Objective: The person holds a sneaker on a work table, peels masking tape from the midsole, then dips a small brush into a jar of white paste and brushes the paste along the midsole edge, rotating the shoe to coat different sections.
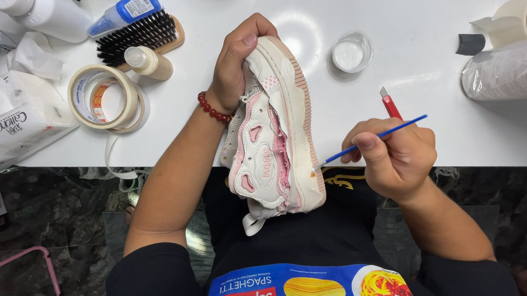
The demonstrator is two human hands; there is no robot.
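The pink-and-white sneaker (271,130) is held on its side over the lap at the table's (428,129) edge, so its sole faces the brush. The left hand (236,63) clamps the toe, fingers curled tight. The right hand (394,154) pinches a thin blue brush (375,138) (tip touching the sole). A small round dish (352,51) nearby holds white liquid.

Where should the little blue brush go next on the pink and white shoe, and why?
Probably a short stroke along the sole edge. The right hand holds the thin blue brush with its tip already at the side of the sneaker sole, and the left hand grips the shoe steady on its side.
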